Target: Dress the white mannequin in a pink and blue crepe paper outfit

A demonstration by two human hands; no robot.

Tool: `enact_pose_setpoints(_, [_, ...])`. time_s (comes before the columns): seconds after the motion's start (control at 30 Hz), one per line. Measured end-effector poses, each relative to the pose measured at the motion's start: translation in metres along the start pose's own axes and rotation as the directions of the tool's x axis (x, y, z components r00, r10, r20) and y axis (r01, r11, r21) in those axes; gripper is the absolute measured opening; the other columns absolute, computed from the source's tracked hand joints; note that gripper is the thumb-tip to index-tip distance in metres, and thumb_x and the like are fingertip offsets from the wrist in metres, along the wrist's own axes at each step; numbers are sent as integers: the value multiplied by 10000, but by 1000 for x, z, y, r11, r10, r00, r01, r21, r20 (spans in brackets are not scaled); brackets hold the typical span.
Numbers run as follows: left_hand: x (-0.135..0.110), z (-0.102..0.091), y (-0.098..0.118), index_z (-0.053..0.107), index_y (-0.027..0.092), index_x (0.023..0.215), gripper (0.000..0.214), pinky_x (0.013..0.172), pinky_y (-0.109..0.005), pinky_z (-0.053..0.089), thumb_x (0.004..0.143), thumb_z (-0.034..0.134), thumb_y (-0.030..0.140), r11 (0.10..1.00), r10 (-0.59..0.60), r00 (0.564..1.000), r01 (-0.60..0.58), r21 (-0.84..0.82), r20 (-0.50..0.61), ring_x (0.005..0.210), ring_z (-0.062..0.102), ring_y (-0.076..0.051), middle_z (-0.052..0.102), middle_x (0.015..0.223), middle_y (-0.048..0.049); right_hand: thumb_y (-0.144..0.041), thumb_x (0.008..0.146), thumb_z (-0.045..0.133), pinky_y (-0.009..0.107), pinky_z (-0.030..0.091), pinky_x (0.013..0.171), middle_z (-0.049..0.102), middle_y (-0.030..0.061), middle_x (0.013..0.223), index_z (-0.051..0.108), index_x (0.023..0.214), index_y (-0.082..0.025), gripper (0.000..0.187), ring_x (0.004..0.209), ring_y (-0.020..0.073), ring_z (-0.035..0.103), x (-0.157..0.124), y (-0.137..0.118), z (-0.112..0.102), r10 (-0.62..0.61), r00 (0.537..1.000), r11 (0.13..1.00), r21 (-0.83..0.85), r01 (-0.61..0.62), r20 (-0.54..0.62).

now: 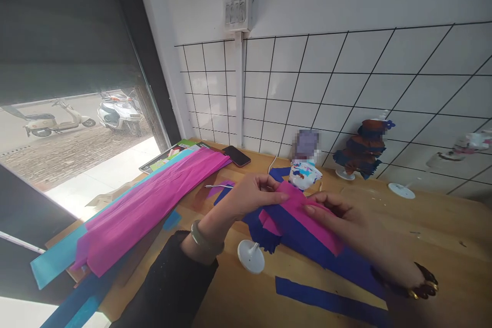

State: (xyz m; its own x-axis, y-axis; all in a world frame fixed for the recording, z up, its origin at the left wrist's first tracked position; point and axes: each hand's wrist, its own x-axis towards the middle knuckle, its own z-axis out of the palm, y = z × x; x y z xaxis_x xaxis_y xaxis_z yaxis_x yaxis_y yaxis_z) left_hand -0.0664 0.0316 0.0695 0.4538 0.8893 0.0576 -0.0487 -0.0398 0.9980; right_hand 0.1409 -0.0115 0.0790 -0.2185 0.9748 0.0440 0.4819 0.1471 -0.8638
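Between my two hands stretches a strip of bright pink crepe paper (pixel 294 196). My left hand (pixel 255 195) pinches its upper left end between thumb and fingers. Farther down the strip, my right hand (pixel 334 212) has its thumb and fingers closed on the paper. Dark blue crepe paper (pixel 307 238) lies under the pink strip, with a ruffled bunch (pixel 265 230) of blue at its left end. Next to that bunch is a white round base with a short stem (pixel 251 256), tipped on its side. A loose dark blue strip (pixel 326 297) lies nearer to me.
Long pink sheets (pixel 154 205) and light blue sheets (pixel 57 261) cover the table's left side. A phone (pixel 236 156) lies behind them. Near the tiled wall stand a ruffled blue and brown paper piece (pixel 363 148), another white base (pixel 402 190) and a white patterned bundle (pixel 305 174).
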Motion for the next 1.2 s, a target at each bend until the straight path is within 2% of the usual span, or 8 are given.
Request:
enact_pose_setpoints(0.13, [1, 0, 0, 642, 128, 740, 299, 616, -235, 439, 590, 775, 350, 1000, 2, 1000, -2, -13, -7, 653, 564, -111, 616, 704, -16, -545, 772, 558, 282, 503, 585, 709, 14, 847, 699, 856, -279, 313, 727, 207, 639, -5, -12, 0, -46, 997, 988, -149, 36, -63])
enact_pose_setpoints(0.27, [2, -1, -1, 641, 126, 735, 291, 621, -229, 447, 586, 781, 333, 1000, 7, 1000, -7, -27, -6, 656, 566, -105, 616, 707, -11, -556, 800, 512, 283, 493, 571, 697, 4, 797, 687, 804, -284, 324, 706, 201, 630, -7, -17, -1, -83, 993, 977, -202, 64, -85])
enact_pose_setpoints(0.53, [-1, 1, 3, 659, 128, 777, 321, 613, -236, 460, 608, 761, 381, 1000, -20, 1000, 20, 2, 22, 657, 578, -116, 629, 722, -30, -559, 823, 479, 281, 477, 530, 671, 26, 755, 665, 852, -243, 367, 650, 184, 587, -4, -8, 0, -48, 998, 988, -149, 43, -28])
enact_pose_setpoints(0.77, [-2, 3, 4, 663, 123, 781, 337, 612, -243, 467, 592, 772, 379, 998, -55, 998, 55, -7, -2, 655, 589, -125, 644, 732, -38, -558, 816, 491, 279, 496, 539, 653, 24, 714, 655, 797, -242, 356, 661, 192, 609, -2, -5, 3, -52, 998, 995, -85, 48, -40])
enact_pose_setpoints(1.07, [-2, 3, 2, 628, 122, 732, 329, 570, -227, 443, 614, 753, 403, 998, -61, 998, 61, -6, -7, 607, 562, -107, 614, 690, -17, -581, 817, 478, 282, 500, 602, 687, 20, 818, 641, 792, -223, 394, 722, 189, 633, 2, -3, 4, -62, 996, 985, -167, 51, -65])
enact_pose_setpoints(1.2, [-2, 2, 2, 622, 124, 732, 338, 549, -221, 432, 618, 748, 416, 998, -58, 998, 58, 16, -13, 594, 550, -102, 602, 673, -12, -579, 809, 491, 274, 491, 575, 698, 23, 817, 656, 841, -229, 388, 713, 190, 633, 1, -5, 4, -58, 997, 987, -156, 49, -58])
